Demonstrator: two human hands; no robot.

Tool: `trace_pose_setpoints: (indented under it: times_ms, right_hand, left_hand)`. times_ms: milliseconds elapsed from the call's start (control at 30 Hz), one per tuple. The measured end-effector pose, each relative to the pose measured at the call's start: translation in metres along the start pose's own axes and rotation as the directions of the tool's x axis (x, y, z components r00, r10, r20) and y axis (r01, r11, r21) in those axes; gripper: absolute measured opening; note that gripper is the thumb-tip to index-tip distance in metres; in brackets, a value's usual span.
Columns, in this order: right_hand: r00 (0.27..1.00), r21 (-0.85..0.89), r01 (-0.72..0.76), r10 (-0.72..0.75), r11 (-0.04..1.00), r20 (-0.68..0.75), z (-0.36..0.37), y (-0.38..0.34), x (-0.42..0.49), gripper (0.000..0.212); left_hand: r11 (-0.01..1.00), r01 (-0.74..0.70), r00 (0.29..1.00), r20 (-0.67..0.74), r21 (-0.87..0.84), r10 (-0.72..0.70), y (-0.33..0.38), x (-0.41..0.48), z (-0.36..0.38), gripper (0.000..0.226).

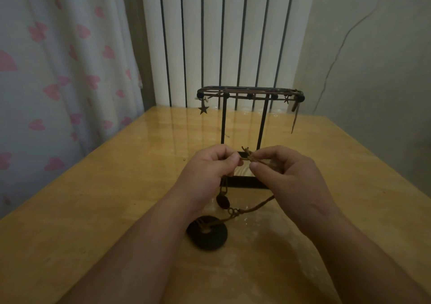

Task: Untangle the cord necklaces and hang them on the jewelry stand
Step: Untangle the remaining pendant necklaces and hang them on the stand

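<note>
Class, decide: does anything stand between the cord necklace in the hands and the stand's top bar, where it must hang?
No object blocks the way; open air separates the cord necklace from the top bar. A star necklace lies along that bar.

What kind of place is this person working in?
Probably a room in a home: a curtain printed with pink hearts on the left, a white column radiator behind the jewelry stand, and a glossy wooden table.

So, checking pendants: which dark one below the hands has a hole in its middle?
The large ring-shaped pendant on the table, nearest the camera; the smaller oval bead above it shows no hole.
</note>
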State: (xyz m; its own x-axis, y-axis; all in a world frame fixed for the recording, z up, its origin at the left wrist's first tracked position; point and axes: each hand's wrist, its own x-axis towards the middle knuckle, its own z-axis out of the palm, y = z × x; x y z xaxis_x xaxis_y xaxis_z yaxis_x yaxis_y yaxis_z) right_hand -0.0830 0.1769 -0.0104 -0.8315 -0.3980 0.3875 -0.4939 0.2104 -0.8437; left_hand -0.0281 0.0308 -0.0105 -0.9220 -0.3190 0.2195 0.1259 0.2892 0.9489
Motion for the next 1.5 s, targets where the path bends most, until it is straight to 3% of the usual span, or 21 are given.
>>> trace_pose_setpoints:
  times_ms: [533,867,1067,1233,1400,1500]
  right_hand:
    - [1.0,0.019,-0.009,0.009,1.0,-0.004,0.0011,0.0053,0.0029,0.016]
    - [0.999,0.032,-0.035,0.034,0.999,0.029,0.0025,0.0012,0.0016,0.023]
    - [0.999,0.028,-0.03,0.029,0.999,0.027,0.0018,0.0014,0.0028,0.021]
    - [0.997,0.041,-0.03,0.027,0.999,0.067,0.0012,0.0,0.0026,0.023]
    - [0.995,0.028,-0.051,0.048,0.998,0.091,0.004,0.0013,0.0015,0.027]
    - [0.995,0.03,-0.056,0.054,0.998,0.082,0.0029,0.0006,0.0019,0.027]
  left_hand:
    - [0.998,-0.051,0.999,-0.008,-0.031,0.051,-0.0005,0.0,-0.0015,0.039]
    - [0.998,-0.066,0.995,-0.074,-0.019,0.064,-0.0008,-0.0007,0.0,0.031]
    - [0.987,-0.144,0.99,-0.02,-0.071,0.142,-0.0036,0.0002,-0.0023,0.011]
    - [0.989,-0.144,0.989,-0.038,0.039,0.145,-0.0053,0.0001,0.0003,0.015]
    - [0.995,-0.099,0.994,-0.041,0.008,0.099,-0.0015,-0.0003,0.0016,0.021]
    - [0.992,-0.122,0.991,-0.049,0.023,0.123,-0.0028,0.0001,0.003,0.014]
